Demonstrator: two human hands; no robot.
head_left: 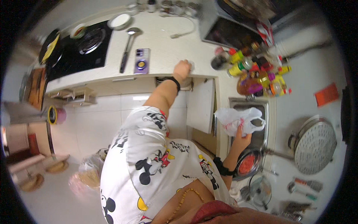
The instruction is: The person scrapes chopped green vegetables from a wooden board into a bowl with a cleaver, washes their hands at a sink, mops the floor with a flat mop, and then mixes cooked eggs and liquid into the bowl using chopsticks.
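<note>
My left hand (182, 69), with a black band at the wrist, is at the front edge of the white countertop (160, 42). Its fingers are curled on a small pale thing (192, 66), too blurred to name. My right hand (242, 140), a black scrunchie at its wrist, grips a white plastic bag (230, 119) with red print over the metal sink (263, 112). Left of my left hand lie a purple phone (142, 63) and a ladle (128, 46) with a black handle. A pan or bowl of red food (247, 164) is beside my right forearm.
An open cabinet door (200, 105) juts out below the counter. Bottles (260, 72) crowd the corner near a microwave (232, 33). At the left is a black cooktop (84, 50) with a pan (50, 50) beyond it; a white bowl (120, 21) sits beside the cooktop. A perforated steamer tray (316, 145) is at right.
</note>
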